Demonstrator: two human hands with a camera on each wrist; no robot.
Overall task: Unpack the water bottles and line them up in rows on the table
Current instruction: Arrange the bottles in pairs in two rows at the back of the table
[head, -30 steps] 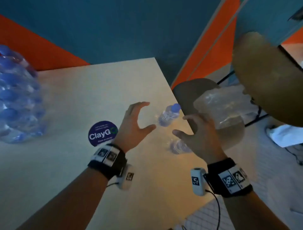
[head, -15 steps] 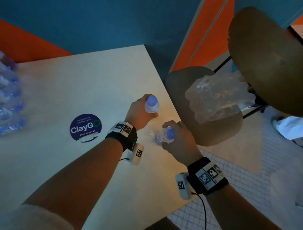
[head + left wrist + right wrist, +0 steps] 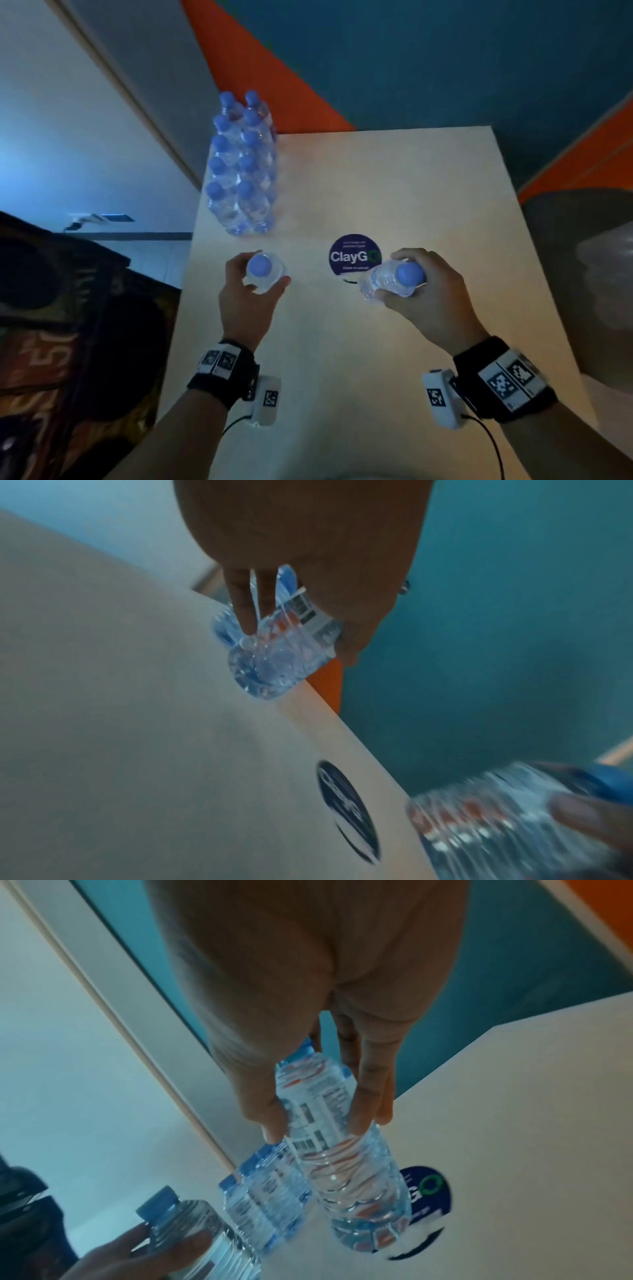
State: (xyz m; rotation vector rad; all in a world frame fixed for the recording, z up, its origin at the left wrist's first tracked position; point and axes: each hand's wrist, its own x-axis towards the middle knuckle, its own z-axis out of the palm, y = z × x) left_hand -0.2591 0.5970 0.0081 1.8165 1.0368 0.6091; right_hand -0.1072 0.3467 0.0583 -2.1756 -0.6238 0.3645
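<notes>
My left hand [image 3: 251,291] grips a clear water bottle with a blue cap [image 3: 262,270] [image 3: 274,664] upright, near the table's left edge, just in front of the rows. My right hand [image 3: 416,287] holds a second bottle [image 3: 394,279] [image 3: 329,1123] tilted over the round sticker. Two rows of several blue-capped bottles [image 3: 239,164] [image 3: 267,1185] stand along the left edge of the table [image 3: 394,192], running away from me. In the right wrist view the left hand's bottle [image 3: 195,1229] shows at the lower left.
A round dark "ClayGO" sticker [image 3: 354,255] lies mid-table. Crumpled clear plastic wrap [image 3: 609,260] sits on a dark chair [image 3: 565,222] beyond the table's right edge. A dark bag or chair [image 3: 68,325] is at the left. Blue and orange walls stand behind.
Both hands took one bottle each at the table's right edge, lifted them and carried them left across the table. My view swung left, bringing the standing rows into sight.
</notes>
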